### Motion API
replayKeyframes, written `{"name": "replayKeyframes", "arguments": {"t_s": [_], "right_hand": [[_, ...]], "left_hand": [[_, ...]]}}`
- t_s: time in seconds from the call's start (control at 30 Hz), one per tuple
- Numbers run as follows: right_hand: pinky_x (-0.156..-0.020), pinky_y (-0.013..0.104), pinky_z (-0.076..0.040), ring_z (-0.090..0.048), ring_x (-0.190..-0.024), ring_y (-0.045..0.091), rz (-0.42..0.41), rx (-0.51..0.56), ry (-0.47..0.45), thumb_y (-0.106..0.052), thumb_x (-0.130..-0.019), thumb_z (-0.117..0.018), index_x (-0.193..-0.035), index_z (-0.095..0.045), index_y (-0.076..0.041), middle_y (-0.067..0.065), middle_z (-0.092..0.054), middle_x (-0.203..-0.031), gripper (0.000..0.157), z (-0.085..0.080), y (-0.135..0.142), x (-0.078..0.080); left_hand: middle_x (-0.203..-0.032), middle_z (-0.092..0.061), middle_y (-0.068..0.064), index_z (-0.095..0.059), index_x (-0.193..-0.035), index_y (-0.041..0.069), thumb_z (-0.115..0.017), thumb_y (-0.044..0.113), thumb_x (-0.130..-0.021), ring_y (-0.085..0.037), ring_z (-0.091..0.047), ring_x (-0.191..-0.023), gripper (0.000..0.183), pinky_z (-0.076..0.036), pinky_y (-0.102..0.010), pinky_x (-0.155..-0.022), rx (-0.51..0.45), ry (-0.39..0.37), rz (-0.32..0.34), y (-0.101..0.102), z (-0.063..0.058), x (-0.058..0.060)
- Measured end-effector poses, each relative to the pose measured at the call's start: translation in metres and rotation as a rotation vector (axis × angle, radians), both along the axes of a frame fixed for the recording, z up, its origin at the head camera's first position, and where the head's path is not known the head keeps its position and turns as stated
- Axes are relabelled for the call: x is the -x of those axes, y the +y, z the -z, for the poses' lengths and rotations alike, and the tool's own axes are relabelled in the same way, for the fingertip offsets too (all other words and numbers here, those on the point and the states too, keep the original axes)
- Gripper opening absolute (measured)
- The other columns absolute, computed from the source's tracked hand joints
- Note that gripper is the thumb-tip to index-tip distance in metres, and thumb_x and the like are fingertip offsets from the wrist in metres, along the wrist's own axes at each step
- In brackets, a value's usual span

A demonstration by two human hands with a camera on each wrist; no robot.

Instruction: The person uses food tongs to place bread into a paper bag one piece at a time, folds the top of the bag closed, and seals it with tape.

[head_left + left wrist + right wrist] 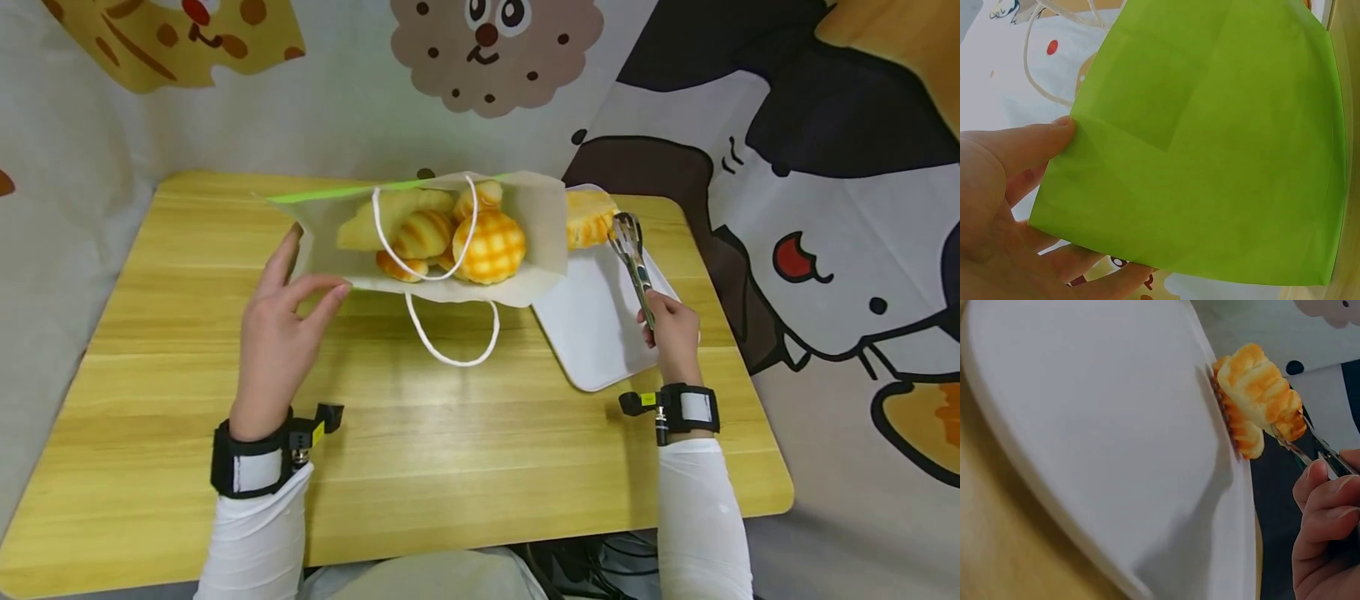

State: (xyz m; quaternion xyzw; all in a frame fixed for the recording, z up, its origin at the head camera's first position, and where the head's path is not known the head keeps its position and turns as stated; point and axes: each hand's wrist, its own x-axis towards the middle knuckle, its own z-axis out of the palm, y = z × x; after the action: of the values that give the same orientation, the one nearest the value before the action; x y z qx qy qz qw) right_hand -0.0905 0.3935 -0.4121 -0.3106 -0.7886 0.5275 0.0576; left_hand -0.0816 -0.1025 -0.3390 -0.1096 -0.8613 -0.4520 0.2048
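Note:
A paper bag, white inside and green outside, stands with its mouth toward the head camera. Inside lie several bread pieces, among them a round checked bun and a striped roll. My left hand holds the bag's left side, thumb and fingers at its edges; the green panel fills the left wrist view. With my right hand I grip metal tongs. Their tips meet a golden ridged bread at the far end of the white tray; how firmly they clasp it I cannot tell.
The bag and tray share a wooden table with rounded corners. A white cord handle hangs over the bag's near side. Behind the table hangs a cartoon-printed cloth. Dark cables show below the front edge.

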Motion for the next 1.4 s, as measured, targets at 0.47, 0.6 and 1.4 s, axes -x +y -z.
{"name": "replayKeyframes", "arguments": {"t_s": [0.47,0.6,1.4], "right_hand": [[-0.030,0.017,-0.036,-0.040,-0.038,0.012,0.179,0.121,0.258,-0.034,-0.087,-0.067,-0.098,-0.068,-0.003,0.004,-0.057,-0.065,0.033,-0.052,0.006,-0.055],[-0.029,0.017,-0.035,-0.039,-0.038,0.014,0.171,0.150,0.371,-0.030,-0.085,-0.069,-0.102,-0.069,-0.001,0.008,-0.057,-0.067,0.034,-0.072,0.000,-0.070],[-0.032,0.021,-0.032,-0.038,-0.041,0.016,-0.180,-0.100,0.467,-0.012,-0.093,-0.060,-0.111,-0.067,0.003,0.007,-0.057,-0.066,0.025,-0.139,-0.094,-0.117]], "left_hand": [[-0.150,-0.034,-0.005,-0.073,-0.092,-0.002,-0.073,0.013,-0.082,-0.021,-0.032,-0.133,0.018,-0.031,-0.047,-0.109,-0.014,0.005,-0.007,0.002,0.002,0.001],[-0.150,-0.034,-0.004,-0.073,-0.092,-0.003,-0.074,0.011,-0.081,-0.021,-0.032,-0.133,0.017,-0.031,-0.047,-0.109,-0.015,0.009,-0.007,0.002,0.002,0.002],[-0.150,-0.036,-0.007,-0.073,-0.091,-0.003,-0.074,0.010,-0.081,-0.018,-0.032,-0.133,0.017,-0.031,-0.045,-0.109,-0.029,0.019,0.001,0.001,0.003,0.002]]}}
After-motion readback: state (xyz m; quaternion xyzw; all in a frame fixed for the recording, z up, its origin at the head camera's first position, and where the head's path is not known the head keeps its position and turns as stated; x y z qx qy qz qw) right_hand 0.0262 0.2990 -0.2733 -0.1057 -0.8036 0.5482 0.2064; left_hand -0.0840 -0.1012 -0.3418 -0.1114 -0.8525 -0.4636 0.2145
